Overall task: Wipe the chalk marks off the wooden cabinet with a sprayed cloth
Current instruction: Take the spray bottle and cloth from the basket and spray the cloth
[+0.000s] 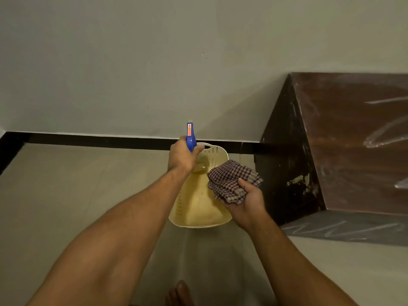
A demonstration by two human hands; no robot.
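Note:
My left hand [182, 156] grips a spray bottle with a blue trigger head [190, 136], its nozzle pointing away toward the wall. My right hand [246, 200] holds a folded checked cloth [234, 180] just right of the bottle, above a cream basket. The dark wooden cabinet [353, 140] stands to the right against the wall. White chalk marks [382, 133] streak its top, and more chalk zigzags [344, 228] show on its front face. Neither hand touches the cabinet.
A cream perforated plastic basket [198, 217] sits on the tiled floor under my hands. A black skirting strip [99, 140] runs along the plain wall. My bare toes [180, 293] show at the bottom edge.

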